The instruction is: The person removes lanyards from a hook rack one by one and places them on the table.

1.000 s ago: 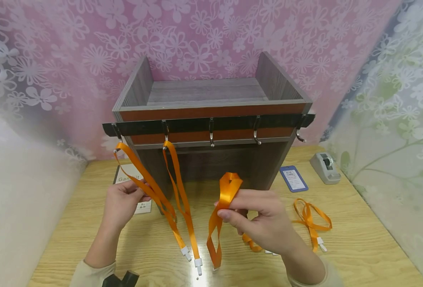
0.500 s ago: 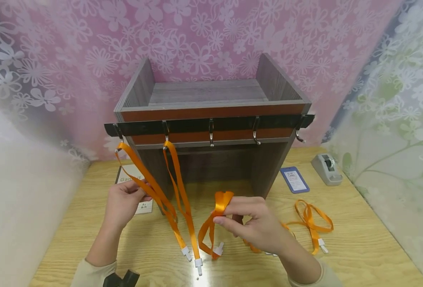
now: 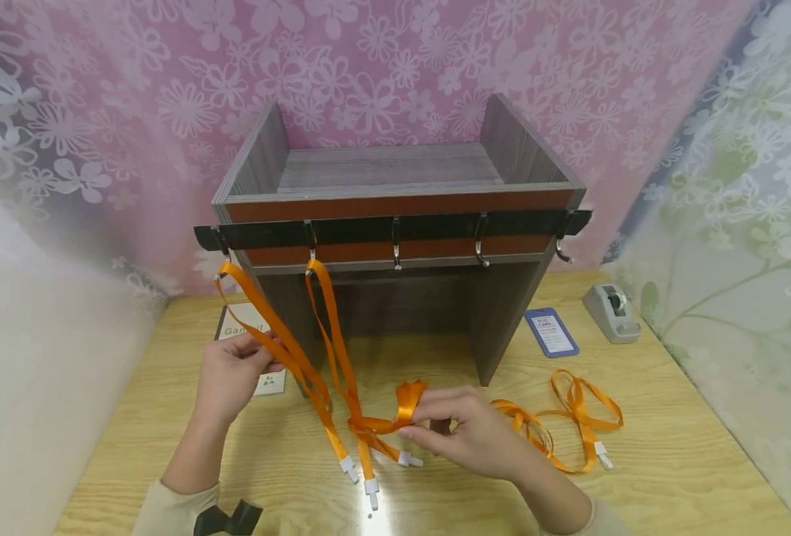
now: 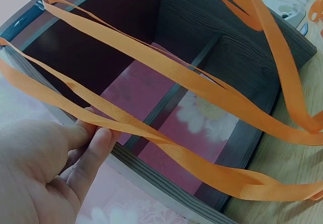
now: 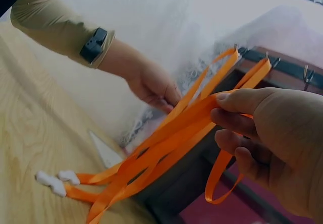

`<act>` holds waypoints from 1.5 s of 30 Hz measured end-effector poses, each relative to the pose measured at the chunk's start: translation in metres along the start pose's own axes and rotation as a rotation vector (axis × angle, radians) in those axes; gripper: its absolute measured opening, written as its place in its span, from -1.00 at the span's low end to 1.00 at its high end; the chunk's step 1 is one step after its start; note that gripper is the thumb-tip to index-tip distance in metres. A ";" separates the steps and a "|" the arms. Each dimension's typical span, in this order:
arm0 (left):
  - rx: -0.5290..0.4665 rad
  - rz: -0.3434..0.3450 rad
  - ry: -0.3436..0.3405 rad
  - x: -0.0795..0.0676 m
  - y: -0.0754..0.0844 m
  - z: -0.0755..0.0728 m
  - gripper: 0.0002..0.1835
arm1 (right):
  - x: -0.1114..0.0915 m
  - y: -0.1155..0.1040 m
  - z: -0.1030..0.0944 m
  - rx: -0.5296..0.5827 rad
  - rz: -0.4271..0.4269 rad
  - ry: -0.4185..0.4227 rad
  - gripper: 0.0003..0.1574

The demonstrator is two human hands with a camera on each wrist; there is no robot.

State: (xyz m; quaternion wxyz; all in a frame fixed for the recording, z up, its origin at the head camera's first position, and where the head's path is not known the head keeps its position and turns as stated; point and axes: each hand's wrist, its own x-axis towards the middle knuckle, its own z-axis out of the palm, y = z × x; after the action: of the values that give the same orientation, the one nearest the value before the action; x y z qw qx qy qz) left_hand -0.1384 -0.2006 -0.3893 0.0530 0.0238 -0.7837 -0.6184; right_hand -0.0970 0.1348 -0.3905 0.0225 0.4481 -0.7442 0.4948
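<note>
Two orange lanyards hang from the two leftmost hooks of a black hook rail [image 3: 358, 233], white clips at their lower ends. My left hand [image 3: 233, 376] pinches one strap of the leftmost lanyard [image 3: 287, 350] partway down, as the left wrist view also shows. Beside it hangs the second lanyard [image 3: 334, 327], untouched. A third orange lanyard [image 3: 409, 402] is pinched between thumb and fingers of my right hand [image 3: 465, 432], its folded top sticking up. Its strap crosses the second lanyard in the head view, and a white clip [image 3: 410, 459] shows at its end.
A grey wooden shelf unit [image 3: 395, 167] carries the rail; its three right hooks hold nothing. On the table lie more orange lanyards [image 3: 579, 417], a blue card holder [image 3: 552, 333] and a grey tape dispenser [image 3: 612, 313]. A notebook [image 3: 237, 316] lies behind my left hand.
My right hand has moved down and slightly left with its lanyard, whose strap has swung left across the second hanging lanyard. My left hand has stayed in place.
</note>
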 end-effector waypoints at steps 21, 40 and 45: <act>0.027 -0.020 0.005 0.000 0.001 -0.001 -0.75 | -0.027 0.059 0.017 0.193 0.168 -0.059 -0.87; 0.020 -0.020 0.005 0.001 -0.001 0.000 -0.74 | -0.048 0.076 0.034 0.190 0.352 -0.151 -0.86; 0.025 -0.020 0.006 0.001 0.000 -0.001 -0.73 | -0.052 0.078 0.033 0.114 0.431 -0.129 -0.83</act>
State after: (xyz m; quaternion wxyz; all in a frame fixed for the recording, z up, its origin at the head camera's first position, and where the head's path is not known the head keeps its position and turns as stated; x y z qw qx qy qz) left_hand -0.1391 -0.2012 -0.3891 0.0490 0.0342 -0.7909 -0.6090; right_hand -0.1056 0.1517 -0.4880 -0.1565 0.3100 -0.7935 0.4998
